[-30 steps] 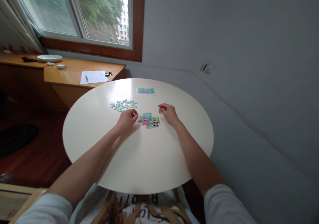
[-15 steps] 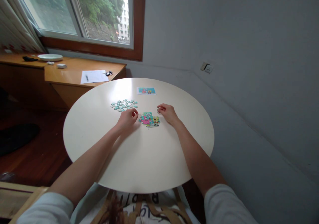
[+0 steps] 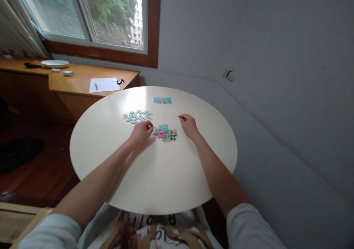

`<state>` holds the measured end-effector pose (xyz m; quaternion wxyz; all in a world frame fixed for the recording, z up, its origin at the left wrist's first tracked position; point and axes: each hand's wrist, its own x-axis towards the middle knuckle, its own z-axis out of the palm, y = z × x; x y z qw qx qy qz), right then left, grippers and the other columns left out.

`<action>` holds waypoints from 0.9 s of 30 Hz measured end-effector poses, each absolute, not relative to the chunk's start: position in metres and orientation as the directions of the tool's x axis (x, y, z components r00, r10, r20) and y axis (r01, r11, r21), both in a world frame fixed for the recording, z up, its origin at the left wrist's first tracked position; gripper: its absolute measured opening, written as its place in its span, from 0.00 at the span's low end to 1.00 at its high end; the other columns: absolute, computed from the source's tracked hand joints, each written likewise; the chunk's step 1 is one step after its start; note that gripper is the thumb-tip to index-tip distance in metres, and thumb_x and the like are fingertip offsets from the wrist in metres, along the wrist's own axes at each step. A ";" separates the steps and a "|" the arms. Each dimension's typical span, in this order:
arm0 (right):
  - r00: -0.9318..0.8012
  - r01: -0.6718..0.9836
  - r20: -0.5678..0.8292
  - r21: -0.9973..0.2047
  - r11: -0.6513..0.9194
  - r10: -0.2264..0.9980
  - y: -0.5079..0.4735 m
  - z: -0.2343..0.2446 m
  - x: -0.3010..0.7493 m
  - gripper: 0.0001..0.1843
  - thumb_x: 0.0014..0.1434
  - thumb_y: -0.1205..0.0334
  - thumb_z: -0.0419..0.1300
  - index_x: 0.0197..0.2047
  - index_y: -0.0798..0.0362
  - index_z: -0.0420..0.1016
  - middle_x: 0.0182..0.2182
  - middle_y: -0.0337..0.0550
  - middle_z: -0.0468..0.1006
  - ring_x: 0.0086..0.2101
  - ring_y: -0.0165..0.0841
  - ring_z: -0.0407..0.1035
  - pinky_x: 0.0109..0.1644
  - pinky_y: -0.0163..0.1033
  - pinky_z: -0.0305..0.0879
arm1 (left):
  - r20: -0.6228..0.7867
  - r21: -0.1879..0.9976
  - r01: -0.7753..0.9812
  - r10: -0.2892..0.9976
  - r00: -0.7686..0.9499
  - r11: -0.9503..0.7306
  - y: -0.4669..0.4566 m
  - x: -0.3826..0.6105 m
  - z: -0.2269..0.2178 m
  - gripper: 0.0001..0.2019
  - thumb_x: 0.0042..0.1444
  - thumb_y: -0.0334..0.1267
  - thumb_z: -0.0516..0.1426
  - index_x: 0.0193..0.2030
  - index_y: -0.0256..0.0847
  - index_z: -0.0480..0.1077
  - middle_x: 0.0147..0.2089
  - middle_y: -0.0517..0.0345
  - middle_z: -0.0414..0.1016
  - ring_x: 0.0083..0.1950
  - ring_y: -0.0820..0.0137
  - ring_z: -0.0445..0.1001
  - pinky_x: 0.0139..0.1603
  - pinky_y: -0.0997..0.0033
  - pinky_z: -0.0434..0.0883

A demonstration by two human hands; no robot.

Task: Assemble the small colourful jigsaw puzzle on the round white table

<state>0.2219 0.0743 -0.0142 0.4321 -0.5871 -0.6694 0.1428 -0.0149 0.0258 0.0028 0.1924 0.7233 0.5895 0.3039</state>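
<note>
On the round white table lies a partly joined jigsaw puzzle (image 3: 166,133) with pink, yellow and turquoise cartoon figures. My left hand (image 3: 142,131) rests just left of it, thumb and fingers curled together in a pinch; whatever is between them, if anything, cannot be made out. To the upper right of the joined part, my right hand (image 3: 188,125) pinches a small puzzle piece (image 3: 180,120), mostly hidden by the fingers. Several loose turquoise puzzle pieces (image 3: 137,116) are spread behind my left hand.
A picture card (image 3: 162,101) with similar figures lies toward the far side of the white table (image 3: 155,182). Against the window wall, a wooden desk (image 3: 80,73) holds a paper sheet (image 3: 103,85), keys (image 3: 120,81) and a white plate (image 3: 55,64). A wall borders the right.
My right hand has shifted slightly right, away from the joined puzzle, and the piece in its fingers shows less. My left hand has stayed in place.
</note>
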 end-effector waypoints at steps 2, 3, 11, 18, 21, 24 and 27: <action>0.078 0.683 0.413 -0.685 0.253 0.908 0.075 -0.015 0.222 0.13 0.53 0.70 0.51 0.35 0.55 0.76 0.36 0.46 0.78 0.35 0.31 0.69 0.47 0.39 0.66 | 0.210 0.634 0.738 0.970 0.123 -0.230 0.025 -0.015 0.003 0.08 0.51 0.36 0.51 0.30 0.40 0.71 0.27 0.58 0.73 0.29 0.69 0.69 0.31 0.71 0.61; 0.084 0.682 0.412 -0.687 0.249 0.907 0.075 -0.015 0.222 0.12 0.53 0.69 0.51 0.35 0.55 0.76 0.35 0.45 0.78 0.34 0.31 0.69 0.46 0.38 0.66 | 0.207 0.633 0.740 0.971 0.123 -0.229 0.025 -0.015 0.003 0.08 0.51 0.36 0.51 0.30 0.40 0.71 0.27 0.58 0.74 0.29 0.69 0.69 0.31 0.71 0.61; 0.094 0.535 0.310 -0.817 0.214 0.946 0.077 -0.024 0.223 0.15 0.50 0.65 0.50 0.39 0.54 0.73 0.25 0.37 0.71 0.22 0.27 0.65 0.30 0.34 0.64 | 0.110 0.587 0.789 0.984 0.142 -0.180 0.022 -0.013 0.008 0.09 0.53 0.36 0.51 0.33 0.40 0.72 0.33 0.55 0.77 0.33 0.67 0.72 0.33 0.70 0.63; 0.074 0.519 0.311 -0.823 0.230 0.948 0.076 -0.023 0.223 0.14 0.49 0.67 0.51 0.39 0.54 0.72 0.22 0.34 0.69 0.21 0.26 0.64 0.29 0.33 0.61 | 0.064 0.513 0.843 0.986 0.151 -0.163 0.023 -0.015 0.008 0.08 0.51 0.37 0.54 0.37 0.42 0.72 0.35 0.58 0.78 0.38 0.66 0.74 0.44 0.67 0.65; 0.071 0.512 0.308 -0.828 0.230 0.949 0.076 -0.023 0.223 0.15 0.49 0.68 0.50 0.39 0.53 0.72 0.22 0.33 0.69 0.21 0.27 0.65 0.29 0.33 0.61 | 0.051 0.506 0.845 0.984 0.169 -0.171 0.023 -0.015 0.009 0.10 0.49 0.33 0.54 0.39 0.42 0.72 0.35 0.59 0.77 0.39 0.66 0.74 0.48 0.64 0.64; 0.075 0.526 0.306 -0.821 0.223 0.949 0.075 -0.022 0.224 0.15 0.49 0.69 0.50 0.40 0.54 0.73 0.22 0.34 0.69 0.21 0.26 0.64 0.29 0.33 0.61 | 0.037 0.507 0.844 0.982 0.183 -0.176 0.023 -0.015 0.010 0.11 0.50 0.32 0.54 0.40 0.42 0.72 0.36 0.59 0.78 0.40 0.65 0.74 0.52 0.60 0.61; 0.076 0.546 0.306 -0.809 0.217 0.949 0.075 -0.022 0.224 0.17 0.49 0.69 0.50 0.41 0.55 0.74 0.23 0.35 0.70 0.21 0.27 0.64 0.30 0.34 0.62 | 0.012 0.508 0.842 0.979 0.204 -0.182 0.022 -0.014 0.011 0.13 0.50 0.33 0.54 0.43 0.43 0.72 0.38 0.59 0.77 0.41 0.65 0.74 0.52 0.59 0.61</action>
